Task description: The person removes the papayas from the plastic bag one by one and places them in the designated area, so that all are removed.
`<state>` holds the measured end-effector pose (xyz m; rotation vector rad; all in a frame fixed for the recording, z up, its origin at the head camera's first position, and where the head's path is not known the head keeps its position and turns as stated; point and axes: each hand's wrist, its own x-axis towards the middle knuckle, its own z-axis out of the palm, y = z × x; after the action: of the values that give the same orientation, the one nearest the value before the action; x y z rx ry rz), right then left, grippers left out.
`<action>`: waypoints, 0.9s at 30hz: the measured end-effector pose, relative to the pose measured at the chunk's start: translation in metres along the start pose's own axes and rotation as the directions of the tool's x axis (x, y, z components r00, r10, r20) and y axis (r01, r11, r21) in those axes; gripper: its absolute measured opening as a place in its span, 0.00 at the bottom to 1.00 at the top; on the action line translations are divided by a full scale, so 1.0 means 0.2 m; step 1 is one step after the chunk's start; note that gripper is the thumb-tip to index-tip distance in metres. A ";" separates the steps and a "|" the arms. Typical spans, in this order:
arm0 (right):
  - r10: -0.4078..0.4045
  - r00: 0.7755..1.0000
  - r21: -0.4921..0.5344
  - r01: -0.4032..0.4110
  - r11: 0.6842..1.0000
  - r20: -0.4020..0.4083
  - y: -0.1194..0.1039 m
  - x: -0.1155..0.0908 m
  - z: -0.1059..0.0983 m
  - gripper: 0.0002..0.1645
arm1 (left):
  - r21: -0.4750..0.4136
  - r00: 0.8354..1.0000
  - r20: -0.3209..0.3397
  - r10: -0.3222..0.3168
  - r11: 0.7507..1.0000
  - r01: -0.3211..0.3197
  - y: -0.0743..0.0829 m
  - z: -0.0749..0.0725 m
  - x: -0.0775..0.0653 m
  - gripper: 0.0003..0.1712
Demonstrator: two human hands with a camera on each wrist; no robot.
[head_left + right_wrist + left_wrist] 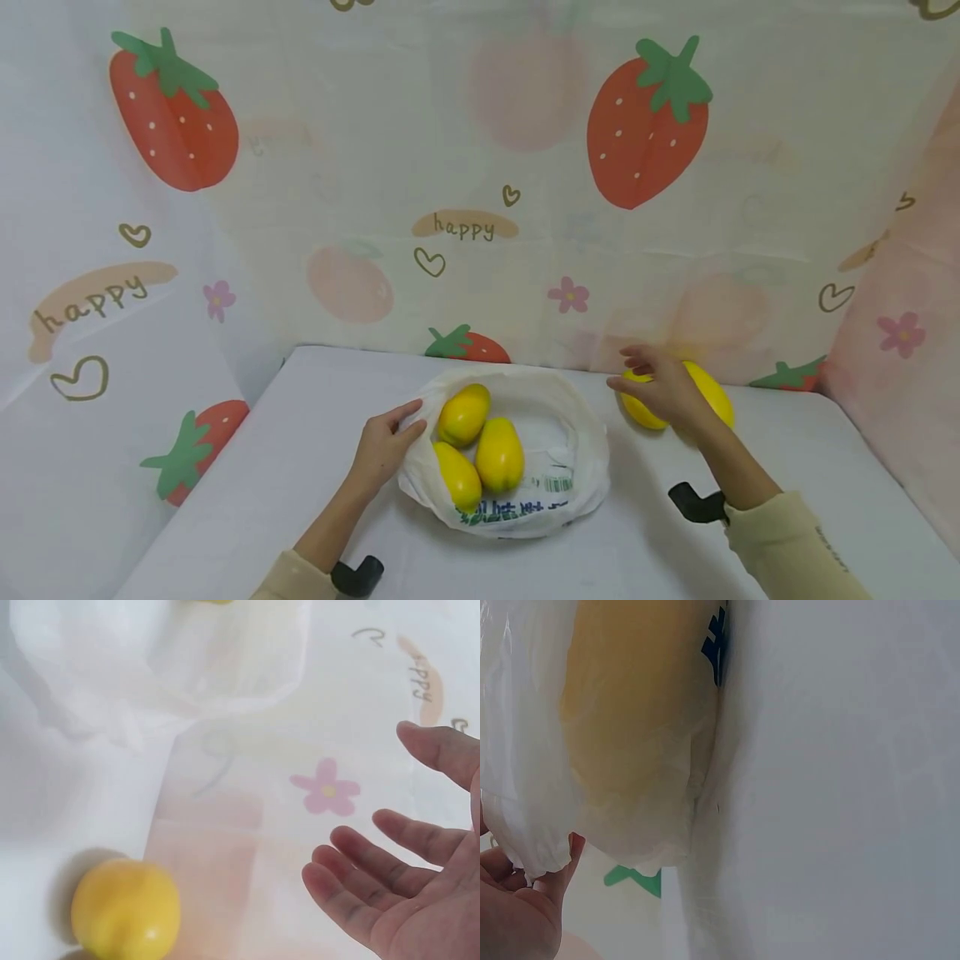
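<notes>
A white plastic bag (592, 467) with its mouth spread wide holds three yellow, smooth, mango-like fruits (500, 455). My left hand (381, 450) pinches the bag's left rim between thumb and fingers; the left wrist view shows this hand (521, 911) at the bag's edge, a fruit showing yellow through the plastic. To the right of the bag, more yellow fruit (712, 393) lies on the table, partly hidden by my right hand (670, 390). In the right wrist view that hand (409, 889) has its fingers spread and holds nothing, apart from a yellow fruit (126, 909).
The white-covered table (300, 517) meets a curtain (450, 150) printed with strawberries and hearts at its back edge. Similar sheets hang at the left and right sides. A black wrist mount (697, 502) sits on the right forearm, another black mount (358, 575) on the left.
</notes>
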<state>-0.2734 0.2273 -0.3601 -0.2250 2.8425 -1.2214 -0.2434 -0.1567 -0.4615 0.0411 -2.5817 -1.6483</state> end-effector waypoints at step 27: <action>-0.024 0.998 -0.004 0.024 1.000 0.059 -0.13 0.04 0.23 0.37 | 0.017 1.000 0.009 0.000 1.000 0.000 0.01 0.00 0.01 0.25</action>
<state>-0.2738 0.1754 -0.3734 -0.2915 2.8010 -1.1916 -0.2453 -0.1552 -0.4595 0.0346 -2.6025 -1.6309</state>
